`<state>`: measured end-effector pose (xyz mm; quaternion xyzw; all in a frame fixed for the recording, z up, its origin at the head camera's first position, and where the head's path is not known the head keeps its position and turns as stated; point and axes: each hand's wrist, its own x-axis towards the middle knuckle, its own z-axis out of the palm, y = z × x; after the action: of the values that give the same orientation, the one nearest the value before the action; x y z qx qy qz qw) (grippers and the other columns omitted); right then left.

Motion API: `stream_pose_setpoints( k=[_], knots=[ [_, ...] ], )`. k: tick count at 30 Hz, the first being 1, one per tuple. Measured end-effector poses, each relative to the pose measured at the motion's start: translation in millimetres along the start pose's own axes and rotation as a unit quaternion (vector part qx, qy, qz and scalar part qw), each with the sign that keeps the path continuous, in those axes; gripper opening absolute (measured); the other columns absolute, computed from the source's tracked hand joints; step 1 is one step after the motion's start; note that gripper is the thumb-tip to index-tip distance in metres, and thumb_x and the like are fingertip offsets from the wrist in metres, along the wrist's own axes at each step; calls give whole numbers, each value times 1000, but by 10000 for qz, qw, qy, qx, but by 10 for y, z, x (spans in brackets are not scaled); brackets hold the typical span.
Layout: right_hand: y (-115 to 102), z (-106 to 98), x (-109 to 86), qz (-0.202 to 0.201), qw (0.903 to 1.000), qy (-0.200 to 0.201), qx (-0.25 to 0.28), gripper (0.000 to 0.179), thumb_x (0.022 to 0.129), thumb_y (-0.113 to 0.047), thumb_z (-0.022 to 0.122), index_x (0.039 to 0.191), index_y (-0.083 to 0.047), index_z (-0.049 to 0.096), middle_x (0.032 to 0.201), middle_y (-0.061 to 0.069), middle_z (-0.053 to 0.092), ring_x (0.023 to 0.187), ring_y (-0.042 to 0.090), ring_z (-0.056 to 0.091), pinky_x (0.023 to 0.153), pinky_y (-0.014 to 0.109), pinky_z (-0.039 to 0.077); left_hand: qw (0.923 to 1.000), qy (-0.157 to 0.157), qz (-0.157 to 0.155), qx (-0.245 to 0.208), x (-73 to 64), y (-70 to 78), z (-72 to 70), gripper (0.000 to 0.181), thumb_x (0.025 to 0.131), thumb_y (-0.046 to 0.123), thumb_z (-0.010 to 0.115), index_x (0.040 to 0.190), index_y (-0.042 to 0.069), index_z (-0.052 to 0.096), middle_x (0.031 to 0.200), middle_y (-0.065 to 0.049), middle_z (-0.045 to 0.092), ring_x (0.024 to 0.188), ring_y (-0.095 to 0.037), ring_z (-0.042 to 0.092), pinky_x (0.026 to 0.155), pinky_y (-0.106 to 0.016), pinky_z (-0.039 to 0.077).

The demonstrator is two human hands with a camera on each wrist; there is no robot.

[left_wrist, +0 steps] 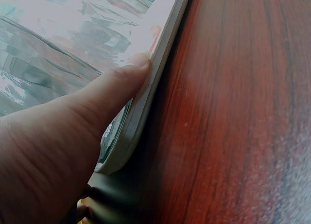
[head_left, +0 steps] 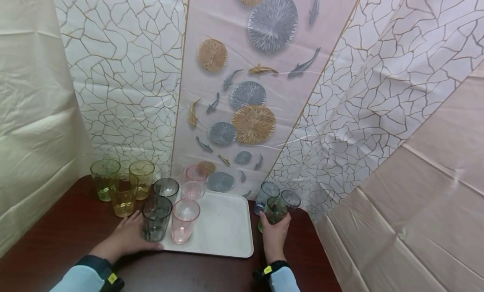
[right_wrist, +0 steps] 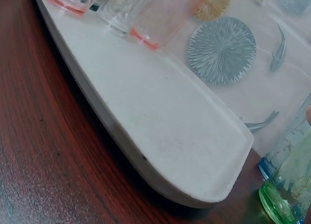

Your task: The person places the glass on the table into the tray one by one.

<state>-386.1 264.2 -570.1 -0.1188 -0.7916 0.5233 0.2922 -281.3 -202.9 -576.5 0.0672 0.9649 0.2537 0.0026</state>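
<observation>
In the head view, my left hand (head_left: 126, 237) lies at the near left corner of the white tray (head_left: 227, 224), beside a dark grey glass (head_left: 156, 220). Its thumb (left_wrist: 116, 80) stretches along the tray rim in the left wrist view; the fingers reach out on the glass's far left side. A pink glass (head_left: 184, 224) stands just right of that grey one. Past the tray's right end, my right hand (head_left: 276, 237) grips a green glass (head_left: 275, 208). Next to it are a blue glass (head_left: 264, 195) and a greyish glass (head_left: 290, 201). The right fingers are mostly hidden.
Farther back on the tray are another grey glass (head_left: 166, 190) and a pink glass (head_left: 195, 182), with a clear one nearby. Left of the tray stand a green glass (head_left: 105, 180) and two yellow glasses (head_left: 124, 197). A patterned cloth (head_left: 223, 94) hangs behind the dark table (head_left: 170, 271).
</observation>
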Motion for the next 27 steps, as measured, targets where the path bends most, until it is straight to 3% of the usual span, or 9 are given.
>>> stream_pose_setpoints(
  k=[7, 13, 20, 27],
  knots=[
    [-50, -16, -22, -81, 10000, -19, 29, 96, 80, -33, 90, 153, -7, 33, 147, 20, 47, 137, 34, 45, 116, 53, 38, 10000, 25, 17, 57, 2, -14, 19, 136, 63, 87, 74, 156, -6, 42, 158, -37, 35, 146, -58, 19, 114, -77, 14],
    [-281, 101, -114, -295, 9985, -347, 304, 95, 80, -36, 90, 153, -12, 34, 144, 12, 49, 135, 28, 47, 116, 50, 38, 10000, 15, 23, -15, 10, -18, 12, 134, 63, 85, 75, 157, -5, 42, 158, -37, 34, 146, -58, 18, 114, -77, 13],
    [-606, 584, -196, -27, 9947, -1017, 173, 101, 79, -39, 91, 158, -15, 32, 151, 14, 49, 141, 31, 44, 119, 52, 34, 10000, 21, -39, -61, 26, -43, 21, 136, 62, 87, 75, 157, -4, 42, 159, -37, 33, 146, -58, 17, 115, -77, 11],
    [-879, 1062, -237, -174, 9823, -1858, 189, 99, 79, -43, 90, 156, -13, 36, 150, 15, 51, 141, 30, 45, 117, 52, 38, 9999, -2, -76, -73, 37, -45, 42, 135, 62, 86, 75, 156, -6, 42, 159, -37, 33, 146, -58, 16, 115, -77, 11]
  ],
)
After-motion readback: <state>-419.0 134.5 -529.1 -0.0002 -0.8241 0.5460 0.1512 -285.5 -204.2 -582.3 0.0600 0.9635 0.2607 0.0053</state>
